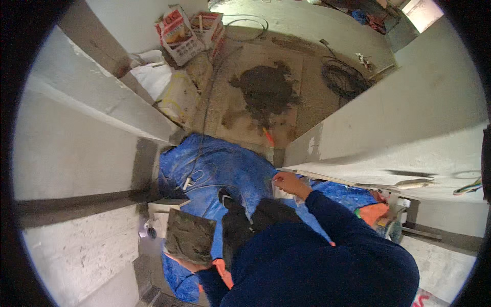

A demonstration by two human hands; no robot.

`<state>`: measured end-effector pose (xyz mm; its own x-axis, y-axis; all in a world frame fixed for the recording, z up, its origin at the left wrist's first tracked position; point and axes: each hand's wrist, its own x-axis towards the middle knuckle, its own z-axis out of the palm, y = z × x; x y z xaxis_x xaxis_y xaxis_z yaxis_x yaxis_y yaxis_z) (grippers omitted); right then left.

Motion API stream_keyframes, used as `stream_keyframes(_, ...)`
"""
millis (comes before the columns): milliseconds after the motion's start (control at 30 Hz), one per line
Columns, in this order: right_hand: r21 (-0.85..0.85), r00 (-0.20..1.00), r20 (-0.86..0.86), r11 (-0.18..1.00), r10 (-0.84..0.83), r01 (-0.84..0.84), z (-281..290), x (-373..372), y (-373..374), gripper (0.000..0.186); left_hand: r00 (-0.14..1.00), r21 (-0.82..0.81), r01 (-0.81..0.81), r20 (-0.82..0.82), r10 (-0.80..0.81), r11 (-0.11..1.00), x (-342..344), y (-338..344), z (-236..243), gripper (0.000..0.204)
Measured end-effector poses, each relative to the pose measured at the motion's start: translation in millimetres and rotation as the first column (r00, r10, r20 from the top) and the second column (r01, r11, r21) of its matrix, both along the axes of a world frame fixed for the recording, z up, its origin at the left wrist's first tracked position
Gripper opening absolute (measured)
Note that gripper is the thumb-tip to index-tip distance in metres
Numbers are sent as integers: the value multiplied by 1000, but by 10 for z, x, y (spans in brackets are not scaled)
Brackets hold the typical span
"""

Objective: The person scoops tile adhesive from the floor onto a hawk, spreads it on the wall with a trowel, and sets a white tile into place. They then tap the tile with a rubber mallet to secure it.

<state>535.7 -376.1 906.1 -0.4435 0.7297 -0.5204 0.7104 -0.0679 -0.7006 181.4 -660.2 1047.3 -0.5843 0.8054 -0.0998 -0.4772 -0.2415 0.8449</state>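
Observation:
My left hand [193, 265] grips the lower edge of a square tile [192, 233] whose upward face is spread with wet grey mortar. Most of its fingers are hidden under the tile. On the other side, my right hand [290, 184] reaches out with thumb and fingers pinched together, and whatever lies between them is too small to name. Beneath that hand is a pale, partly transparent packet or container [282, 193]. A blue tarp [230, 158] spreads across the floor under my feet.
Ahead, a dark mortar patch [268, 89] covers the floor, with an orange-handled tool [268, 137] at its near edge. Red-and-white bags [179, 38] stand far left. A black cable coil [341, 77] lies right. Partition walls [399, 123] flank me; a power tool [388, 227] sits right.

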Motion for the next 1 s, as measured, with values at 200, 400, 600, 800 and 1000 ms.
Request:
stream_keyframes(200, 169, 984, 138, 982, -110, 86, -1185, -896, 1136, 24, 882, 45, 73, 463, -86, 996, -1274, 1878, -378, 69)
stream_keyframes(400, 237, 891, 319, 937, -323, 255, -3541, -1249, 2719, 21, 949, -370, 94, 313, 29, 924, -1846, 3777, -2055, 76)
stream_keyframes(600, 217, 894, 364, 958, -259, 189, -5857, -1604, 4705, 25, 955, -555, 59, 273, 114, 830, -1652, 5488, -4772, 69)
stream_keyframes(800, 217, 913, -360, 935, -192, 282, -5277, -1847, 5852, 12, 342, -842, -303, -533, -774, 446, -1444, 6520, -7089, 69)
stream_keyframes(1000, -569, 493, -737, 819, -463, -81, -4751, -2286, 5783, 13, -184, -738, -553, -346, -920, 388, -1506, 6881, -7429, 69)
